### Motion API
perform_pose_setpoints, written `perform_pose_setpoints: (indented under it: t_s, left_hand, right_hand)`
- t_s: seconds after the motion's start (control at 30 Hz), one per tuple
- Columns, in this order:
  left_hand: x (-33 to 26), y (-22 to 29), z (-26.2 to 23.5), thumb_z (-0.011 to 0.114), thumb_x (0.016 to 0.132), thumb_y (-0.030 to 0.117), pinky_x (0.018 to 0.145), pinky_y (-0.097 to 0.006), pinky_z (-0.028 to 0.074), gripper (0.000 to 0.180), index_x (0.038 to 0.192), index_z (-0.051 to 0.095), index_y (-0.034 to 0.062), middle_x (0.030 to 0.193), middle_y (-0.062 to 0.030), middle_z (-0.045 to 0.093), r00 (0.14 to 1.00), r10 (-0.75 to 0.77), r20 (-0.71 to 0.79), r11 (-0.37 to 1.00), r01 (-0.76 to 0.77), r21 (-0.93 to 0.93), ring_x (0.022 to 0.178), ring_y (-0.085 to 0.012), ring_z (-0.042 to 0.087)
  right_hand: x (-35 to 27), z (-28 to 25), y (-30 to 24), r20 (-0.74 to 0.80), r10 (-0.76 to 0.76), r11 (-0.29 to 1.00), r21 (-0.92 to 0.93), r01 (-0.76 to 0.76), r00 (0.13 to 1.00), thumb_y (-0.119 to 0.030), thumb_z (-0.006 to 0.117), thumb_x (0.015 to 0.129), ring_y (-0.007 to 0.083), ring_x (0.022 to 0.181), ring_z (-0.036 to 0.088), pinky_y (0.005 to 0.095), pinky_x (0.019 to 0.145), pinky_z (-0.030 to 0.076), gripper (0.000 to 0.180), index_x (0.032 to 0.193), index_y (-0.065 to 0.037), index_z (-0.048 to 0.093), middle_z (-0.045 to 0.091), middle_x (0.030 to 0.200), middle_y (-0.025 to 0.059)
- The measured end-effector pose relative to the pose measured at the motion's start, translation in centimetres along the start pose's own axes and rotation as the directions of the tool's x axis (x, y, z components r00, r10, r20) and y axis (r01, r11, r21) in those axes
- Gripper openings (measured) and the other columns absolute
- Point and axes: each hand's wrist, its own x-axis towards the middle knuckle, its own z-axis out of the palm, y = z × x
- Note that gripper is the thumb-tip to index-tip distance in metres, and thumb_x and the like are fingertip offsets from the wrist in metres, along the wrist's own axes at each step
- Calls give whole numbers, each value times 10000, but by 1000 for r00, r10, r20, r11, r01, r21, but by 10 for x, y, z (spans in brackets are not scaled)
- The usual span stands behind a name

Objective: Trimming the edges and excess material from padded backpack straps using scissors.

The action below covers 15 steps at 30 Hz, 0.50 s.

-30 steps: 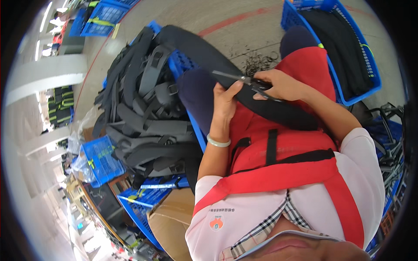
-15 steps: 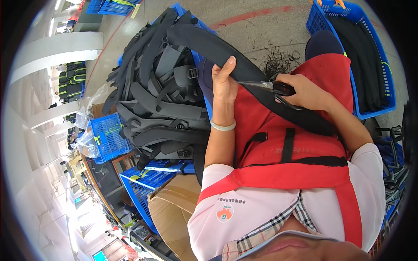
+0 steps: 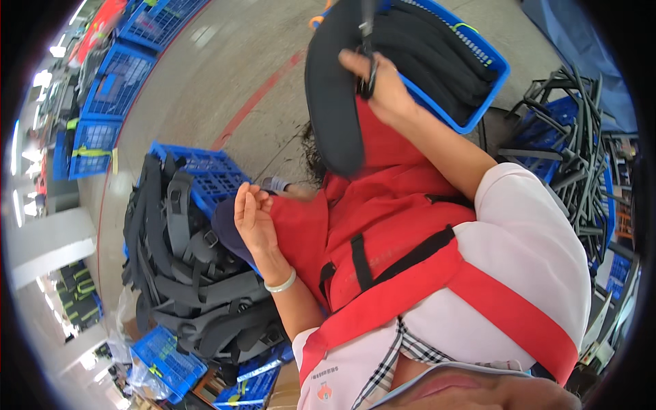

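Note:
My right hand (image 3: pixel 391 92) is closed around black-handled scissors (image 3: pixel 367 76), blades pointing away from me and blurred. Its thumb also presses on a long, dark padded strap (image 3: pixel 333 102), which hangs in a curve beside the blue crate of straps, partly over my red apron (image 3: pixel 403 160). My left hand (image 3: pixel 254 217) is raised by my left knee, fingers loosely bent and holding nothing. Left of it lies a heap of grey and black padded straps with buckles (image 3: pixel 198 273), piled on and around a blue crate (image 3: pixel 198 164).
At the far right stands a blue crate (image 3: pixel 493 85) filled with dark straps (image 3: pixel 437 55). Black tubular frames (image 3: pixel 570 157) are stacked to my right. Dark trimmings (image 3: pixel 311 154) lie on the concrete floor. More blue crates (image 3: pixel 113 89) line the far left, past a red floor line.
My right hand has swung away and to the right with the scissors and strap, toward the filled crate. My left hand has let go of the strap. The view has turned rightward.

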Motion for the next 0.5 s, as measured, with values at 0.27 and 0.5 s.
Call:
perform_pose_setpoints:
  t_s: [0.27,0.5]
  left_hand:
    - [5,-11,29,612,913,88,708,-257,505,244,1145,613,11,1002,-80,658,993,-79,92,981,61,185,813,-152,629]
    - [-1,-14,33,609,916,90,724,-253,500,254,1159,604,16,1009,-74,653,992,-111,54,924,84,373,832,-145,619]
  right_hand:
    - [117,-204,33,-570,-170,984,-55,169,804,-140,709,816,172,629,608,280,557,491,230,971,-13,595,662,792,113]
    - [42,-200,99,-382,27,921,-349,-171,924,-29,565,872,161,790,663,270,635,518,107,977,-11,569,669,856,83]
